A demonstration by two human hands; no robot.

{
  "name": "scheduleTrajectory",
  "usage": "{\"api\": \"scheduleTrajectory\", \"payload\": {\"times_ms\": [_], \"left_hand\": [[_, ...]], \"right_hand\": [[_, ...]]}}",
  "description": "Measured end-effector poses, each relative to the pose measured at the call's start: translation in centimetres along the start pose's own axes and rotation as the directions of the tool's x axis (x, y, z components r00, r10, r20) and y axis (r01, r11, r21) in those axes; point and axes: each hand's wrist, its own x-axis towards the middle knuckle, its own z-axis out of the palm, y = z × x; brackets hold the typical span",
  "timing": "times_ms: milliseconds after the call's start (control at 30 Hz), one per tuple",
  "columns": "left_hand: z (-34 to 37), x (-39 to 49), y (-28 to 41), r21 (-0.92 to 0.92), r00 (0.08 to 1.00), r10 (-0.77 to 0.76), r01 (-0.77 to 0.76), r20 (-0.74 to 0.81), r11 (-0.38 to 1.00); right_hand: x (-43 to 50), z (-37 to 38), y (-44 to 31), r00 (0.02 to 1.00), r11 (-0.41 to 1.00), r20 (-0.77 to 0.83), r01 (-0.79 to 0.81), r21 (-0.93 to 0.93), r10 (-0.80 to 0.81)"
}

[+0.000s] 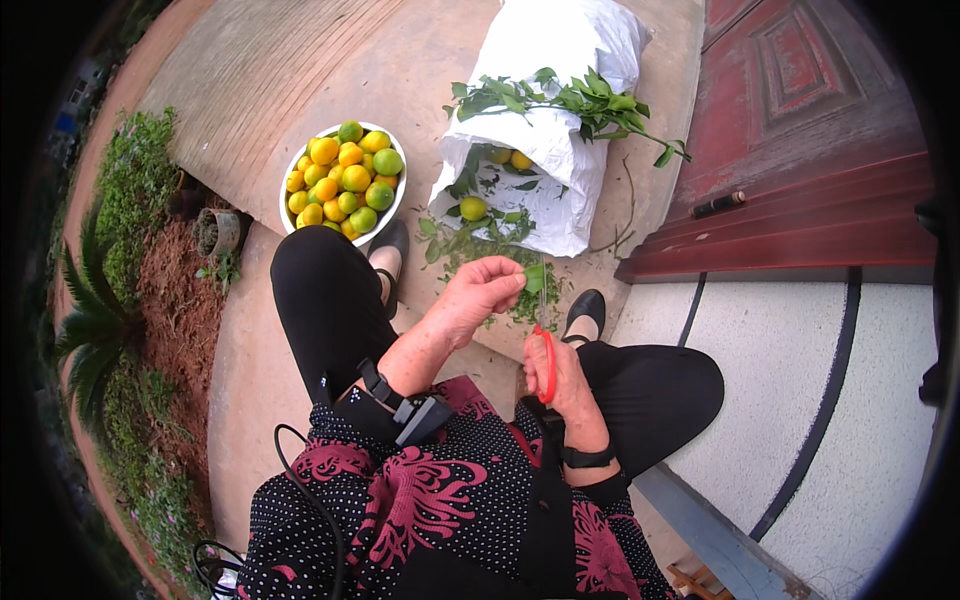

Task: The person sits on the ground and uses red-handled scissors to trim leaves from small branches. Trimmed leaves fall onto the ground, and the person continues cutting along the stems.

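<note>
My left hand (484, 291) pinches a green leaf (534, 278) between thumb and fingers. In my right hand (564, 371) are scissors with red handles (550, 367), their blades pointing away from me and right beside the leaf. Cut bits of green leaf (517, 304) lie on the concrete beneath both hands. Beyond them a white woven sack (555, 217) lies on its side with its mouth towards me. Inside it are a few citrus fruits (473, 208) and leaves. A leafy citrus branch (600, 101) rests across the top of the sack.
A white-rimmed basin (401, 187) heaped with yellow and green citrus stands beyond my left knee. At the right are a red panelled door (802, 82) and a white wall section (780, 360). A potted plant (217, 231) and a planted bed (176, 300) border the concrete at the left.
</note>
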Motion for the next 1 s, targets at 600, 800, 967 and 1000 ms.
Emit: {"api": "scheduleTrajectory", "payload": {"times_ms": [600,800,967,1000], "left_hand": [[-0.7,-0.1,0.4,0.128,0.998,0.044,-0.037,-0.051,0.991],[-1.0,-0.2,0.6,0.149,0.996,0.05,-0.038,-0.078,0.988],[-1.4,-0.1,0.6,0.149,0.995,0.06,-0.048,-0.076,0.988],[-1.5,-0.1,0.6,0.146,0.996,0.057,-0.047,-0.067,0.988]], "right_hand": [[0.0,0.1,0.2,1.0,0.999,-0.001,-0.019,-0.037,0.019],[0.0,0.1,0.4,0.999,0.998,0.025,-0.03,0.047,0.029],[-0.1,0.0,0.1,0.997,0.998,0.043,-0.057,-0.006,0.058],[-0.1,0.1,0.0,0.998,0.999,0.053,-0.041,0.003,0.04]]}}
